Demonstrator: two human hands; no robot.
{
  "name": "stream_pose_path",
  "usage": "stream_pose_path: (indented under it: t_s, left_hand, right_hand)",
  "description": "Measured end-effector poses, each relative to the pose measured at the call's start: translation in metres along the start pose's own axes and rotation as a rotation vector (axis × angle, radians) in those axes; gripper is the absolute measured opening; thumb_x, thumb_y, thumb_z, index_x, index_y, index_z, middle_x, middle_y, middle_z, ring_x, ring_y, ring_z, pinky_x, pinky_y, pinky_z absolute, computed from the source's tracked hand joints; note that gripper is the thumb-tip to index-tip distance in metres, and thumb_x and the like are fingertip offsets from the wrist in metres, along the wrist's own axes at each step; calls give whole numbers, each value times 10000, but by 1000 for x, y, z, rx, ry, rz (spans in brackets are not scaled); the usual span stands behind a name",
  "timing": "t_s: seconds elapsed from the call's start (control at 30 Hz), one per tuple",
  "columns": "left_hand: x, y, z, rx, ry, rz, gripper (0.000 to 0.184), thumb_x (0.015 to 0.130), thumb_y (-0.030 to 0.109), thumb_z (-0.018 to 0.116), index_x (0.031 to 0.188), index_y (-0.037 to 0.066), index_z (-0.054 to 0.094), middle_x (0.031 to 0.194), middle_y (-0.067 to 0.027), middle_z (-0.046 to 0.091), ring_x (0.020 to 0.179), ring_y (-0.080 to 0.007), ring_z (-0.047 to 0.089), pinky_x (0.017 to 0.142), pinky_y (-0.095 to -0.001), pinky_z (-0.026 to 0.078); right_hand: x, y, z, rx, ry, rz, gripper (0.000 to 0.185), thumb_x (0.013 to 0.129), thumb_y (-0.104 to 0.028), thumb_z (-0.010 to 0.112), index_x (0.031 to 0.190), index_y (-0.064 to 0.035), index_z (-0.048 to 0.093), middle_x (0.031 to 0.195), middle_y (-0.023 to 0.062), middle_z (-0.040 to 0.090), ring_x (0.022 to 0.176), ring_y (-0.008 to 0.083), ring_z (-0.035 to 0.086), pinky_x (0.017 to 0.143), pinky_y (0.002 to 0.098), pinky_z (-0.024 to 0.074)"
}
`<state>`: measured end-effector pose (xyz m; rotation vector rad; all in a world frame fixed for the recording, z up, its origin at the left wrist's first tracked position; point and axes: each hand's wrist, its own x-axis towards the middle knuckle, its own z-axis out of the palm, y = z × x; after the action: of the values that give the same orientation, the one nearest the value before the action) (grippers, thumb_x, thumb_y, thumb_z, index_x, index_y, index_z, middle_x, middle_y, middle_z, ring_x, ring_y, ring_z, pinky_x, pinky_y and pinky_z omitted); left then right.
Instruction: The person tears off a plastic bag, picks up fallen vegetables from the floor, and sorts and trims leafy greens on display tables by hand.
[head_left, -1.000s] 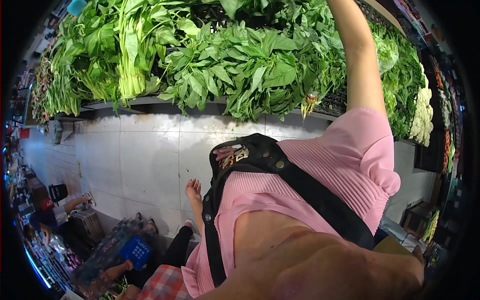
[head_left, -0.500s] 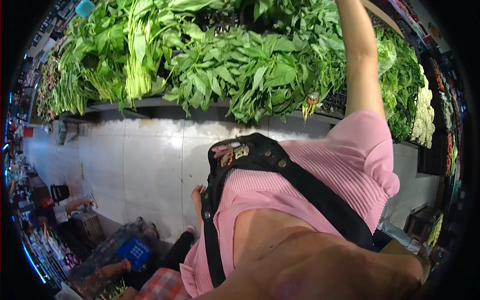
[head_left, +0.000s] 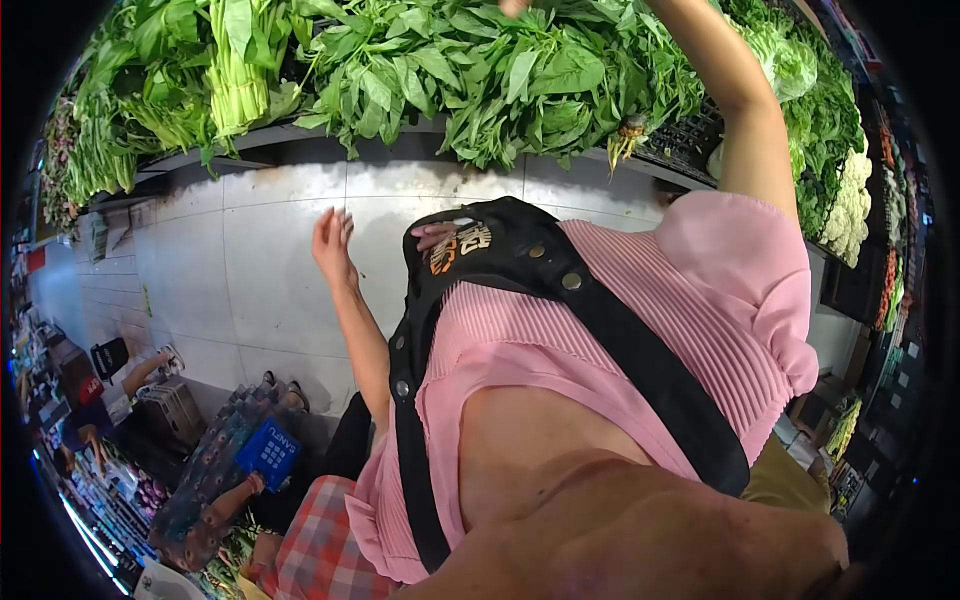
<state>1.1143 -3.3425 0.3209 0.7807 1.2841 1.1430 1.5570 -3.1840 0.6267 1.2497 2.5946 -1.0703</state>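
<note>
My left hand [head_left: 333,240] is raised over the floor in front of the vegetable stand. Its fingers are loosely bent and apart, with nothing seen in them. My right arm [head_left: 745,90] reaches over the leafy greens [head_left: 410,75] and leaves the frame at the top. A small skin-coloured bit at the top edge, above the greens, may be part of my right hand; its fingers cannot be made out. A thick bunch of pale-stemmed greens [head_left: 240,85] stands to the left. Yellowish roots in a bundle [head_left: 627,140] hang at the stand's front edge.
Lettuce [head_left: 788,68] and cauliflower [head_left: 848,210] lie at the right end of the stand. A black crate [head_left: 692,140] shows beside my arm. At lower left are people, one with a blue bag [head_left: 268,455], and a suitcase [head_left: 170,408]. Pale tiled floor [head_left: 270,270] lies before the stand.
My left hand has risen from beside my body, forward and to the left. The stand has shifted up in view. My right arm is still stretched over the greens, now bent further left.
</note>
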Motion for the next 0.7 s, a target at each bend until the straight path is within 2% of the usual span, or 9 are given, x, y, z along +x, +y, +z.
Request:
stream_pose_path:
  t_s: [0.13,0.23,0.3,0.37,0.5,0.57,0.63,0.67,0.7]
  left_hand:
    - [14,80,85,277,-185,485,423,822,12,649,1218,-5,502,1174,-110,546,1097,-206,527,914,-312,459]
    - [36,122,139,599,-221,819,902,606,255,868,1340,73,376,1369,-144,290,1247,-273,346,1000,-418,352]
    - [53,137,170,758,-201,972,990,563,327,883,1339,23,350,1404,-187,210,1267,-312,313,1036,-434,321]
    - [68,135,196,839,-143,1021,965,568,272,883,1329,-1,357,1386,-212,252,1270,-312,318,1034,-418,326]
    - [106,115,219,926,-54,1301,588,663,174,761,1177,40,508,1094,-228,526,1068,-371,479,941,-483,372]
    - [139,103,206,854,-154,1200,493,681,78,684,1147,42,528,1065,-212,556,1033,-329,516,912,-463,401]
    - [128,122,204,279,-278,493,374,698,27,601,1070,28,562,921,-139,606,819,-248,580,748,-378,484]
    - [171,109,189,414,-189,1172,306,724,2,581,1028,37,591,788,-61,610,605,-152,552,557,-277,478]
    - [164,121,185,131,-240,434,297,764,-2,541,1053,41,593,797,-57,624,620,-148,577,565,-279,491]
  right_hand:
    - [-18,40,73,-443,-5,-64,1149,511,-481,864,1427,-100,286,1496,256,108,1371,378,186,1113,456,215]
    - [-44,-19,94,-297,117,335,840,603,-250,790,1333,-85,409,1326,193,422,1179,396,441,963,450,397]
    - [-63,-12,119,-480,347,42,542,637,-141,710,1151,-63,558,1176,140,536,982,332,558,853,413,453]
    - [-78,-19,145,-580,480,61,204,813,-133,603,1010,-89,572,1205,13,542,1068,238,524,799,368,515]
    - [-104,-17,165,-487,575,131,241,728,-114,654,945,-73,558,1213,26,520,1078,267,481,849,358,484]
    - [-109,-1,164,-386,615,139,286,680,-83,693,939,-48,576,1193,43,534,1078,258,488,903,354,451]
    - [-108,4,149,-351,590,101,445,640,-77,739,1053,-26,582,1227,76,524,1129,282,487,951,377,420]
    - [-110,-1,139,-348,609,93,380,652,-91,715,1010,-33,599,1139,97,561,1045,294,525,892,383,437]
    - [-109,-17,124,-347,630,83,318,664,-105,691,966,-40,617,1051,118,599,961,306,564,833,389,455]
